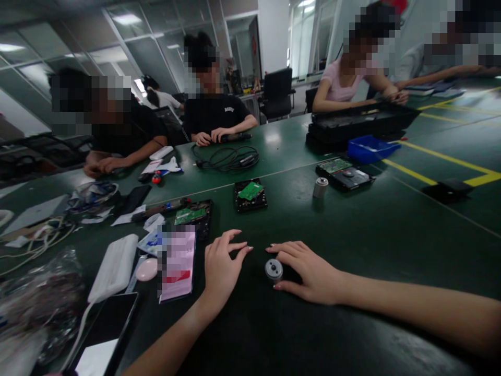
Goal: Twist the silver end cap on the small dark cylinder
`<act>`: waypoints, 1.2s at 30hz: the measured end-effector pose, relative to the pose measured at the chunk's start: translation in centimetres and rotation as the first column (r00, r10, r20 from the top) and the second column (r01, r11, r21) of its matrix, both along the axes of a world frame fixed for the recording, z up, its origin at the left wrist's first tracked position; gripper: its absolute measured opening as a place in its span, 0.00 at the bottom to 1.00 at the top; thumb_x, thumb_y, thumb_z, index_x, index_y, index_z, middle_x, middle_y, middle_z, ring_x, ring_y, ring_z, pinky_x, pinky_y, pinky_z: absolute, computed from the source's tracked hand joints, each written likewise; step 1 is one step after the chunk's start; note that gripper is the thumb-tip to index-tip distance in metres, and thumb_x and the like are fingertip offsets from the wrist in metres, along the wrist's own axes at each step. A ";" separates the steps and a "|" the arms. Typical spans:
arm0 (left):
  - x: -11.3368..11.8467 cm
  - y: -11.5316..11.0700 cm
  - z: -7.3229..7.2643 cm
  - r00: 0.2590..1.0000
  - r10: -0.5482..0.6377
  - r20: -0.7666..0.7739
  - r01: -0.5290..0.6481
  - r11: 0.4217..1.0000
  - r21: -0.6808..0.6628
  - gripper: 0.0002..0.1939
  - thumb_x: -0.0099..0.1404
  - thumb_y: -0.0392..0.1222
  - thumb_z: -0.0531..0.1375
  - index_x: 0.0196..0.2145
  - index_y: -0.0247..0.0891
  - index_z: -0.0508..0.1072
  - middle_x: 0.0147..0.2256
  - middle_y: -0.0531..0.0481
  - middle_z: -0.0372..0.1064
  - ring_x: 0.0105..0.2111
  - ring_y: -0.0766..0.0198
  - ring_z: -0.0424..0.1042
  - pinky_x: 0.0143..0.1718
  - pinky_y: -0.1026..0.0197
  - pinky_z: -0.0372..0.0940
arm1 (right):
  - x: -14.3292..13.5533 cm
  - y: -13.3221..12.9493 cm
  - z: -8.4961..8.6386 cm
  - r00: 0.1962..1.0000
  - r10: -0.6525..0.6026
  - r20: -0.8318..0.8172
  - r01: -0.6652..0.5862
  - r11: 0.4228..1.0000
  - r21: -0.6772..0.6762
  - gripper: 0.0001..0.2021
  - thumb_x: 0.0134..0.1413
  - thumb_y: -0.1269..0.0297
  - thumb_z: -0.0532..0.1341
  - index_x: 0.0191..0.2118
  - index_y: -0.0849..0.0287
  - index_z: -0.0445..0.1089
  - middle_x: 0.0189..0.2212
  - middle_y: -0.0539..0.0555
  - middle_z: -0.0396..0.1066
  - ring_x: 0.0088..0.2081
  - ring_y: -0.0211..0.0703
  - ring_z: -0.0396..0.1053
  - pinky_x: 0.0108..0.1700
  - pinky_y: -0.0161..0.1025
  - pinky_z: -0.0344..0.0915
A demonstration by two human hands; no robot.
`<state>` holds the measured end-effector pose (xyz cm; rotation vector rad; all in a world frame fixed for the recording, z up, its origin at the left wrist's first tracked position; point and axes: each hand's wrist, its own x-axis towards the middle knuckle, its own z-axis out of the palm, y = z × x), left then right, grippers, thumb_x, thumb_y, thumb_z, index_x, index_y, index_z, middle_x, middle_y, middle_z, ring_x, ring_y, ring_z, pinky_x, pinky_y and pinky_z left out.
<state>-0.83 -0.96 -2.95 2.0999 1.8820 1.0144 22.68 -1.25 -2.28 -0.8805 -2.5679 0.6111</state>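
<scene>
A silver metal cylinder (pixel 273 270) with a dark centre and small holes in its top stands upright on the green table. My right hand (pixel 309 271) has its thumb and a finger on either side of this cylinder, while another finger stretches out past it. To the left, my left hand (pixel 224 263) is over the table with its fingers partly stretched and the thumb tip close to the forefinger tip; no object shows in it. Beyond both hands lies a black hard drive (pixel 256 202) with a green circuit board (pixel 251 191) on top. A second metal cylinder (pixel 320 188) stands further back.
Left of my hands lie a pink packet (pixel 180 266), a white power bank (pixel 114 267), a phone (pixel 107 326) and another opened drive (pixel 203 219). A blue tray (pixel 371 149) and black casing (pixel 352 128) are at the back right. Several people sit across the table (pixel 282 149).
</scene>
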 end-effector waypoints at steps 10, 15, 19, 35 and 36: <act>2.4 -3.0 1.5 0.838 -0.439 0.325 0.349 0.888 0.300 0.10 0.63 0.31 0.63 0.39 0.43 0.68 0.36 0.52 0.73 0.43 0.59 0.70 0.44 0.54 0.68 | 0.0 0.0 0.1 1.000 -0.001 -0.027 0.001 1.000 -0.004 0.21 0.58 0.52 0.62 0.51 0.59 0.66 0.56 0.60 0.65 0.58 0.54 0.60 0.58 0.53 0.56; 2.8 -3.6 1.8 0.827 -0.476 0.299 0.410 0.875 0.258 0.10 0.64 0.31 0.62 0.40 0.44 0.68 0.37 0.52 0.74 0.44 0.58 0.69 0.44 0.54 0.68 | 0.0 0.0 0.1 0.999 0.009 -0.035 -0.009 1.000 0.006 0.19 0.59 0.52 0.61 0.50 0.59 0.67 0.56 0.61 0.66 0.58 0.54 0.61 0.58 0.53 0.56; 2.6 -3.4 2.0 0.844 -0.474 0.251 0.416 0.874 0.252 0.09 0.64 0.32 0.62 0.39 0.43 0.68 0.36 0.52 0.75 0.43 0.58 0.70 0.43 0.54 0.67 | 0.0 0.0 0.0 0.999 0.011 -0.035 -0.011 1.000 0.012 0.20 0.59 0.52 0.61 0.51 0.59 0.66 0.56 0.61 0.65 0.58 0.54 0.60 0.58 0.53 0.56; 2.5 -3.8 2.1 0.886 -0.452 0.107 0.422 0.879 0.221 0.10 0.63 0.33 0.62 0.40 0.44 0.69 0.38 0.50 0.73 0.45 0.53 0.66 0.46 0.49 0.63 | 0.0 -0.1 -0.1 0.998 0.019 -0.053 -0.017 0.999 0.037 0.21 0.58 0.53 0.61 0.53 0.59 0.64 0.55 0.62 0.66 0.58 0.54 0.61 0.58 0.53 0.55; 2.6 -3.8 2.1 0.887 -0.449 0.112 0.418 0.880 0.224 0.10 0.63 0.33 0.63 0.39 0.44 0.69 0.37 0.50 0.73 0.45 0.53 0.67 0.46 0.49 0.63 | 0.0 -0.1 -0.1 0.999 0.018 -0.051 -0.016 0.999 0.037 0.21 0.58 0.54 0.61 0.53 0.59 0.64 0.55 0.62 0.66 0.58 0.54 0.61 0.58 0.53 0.55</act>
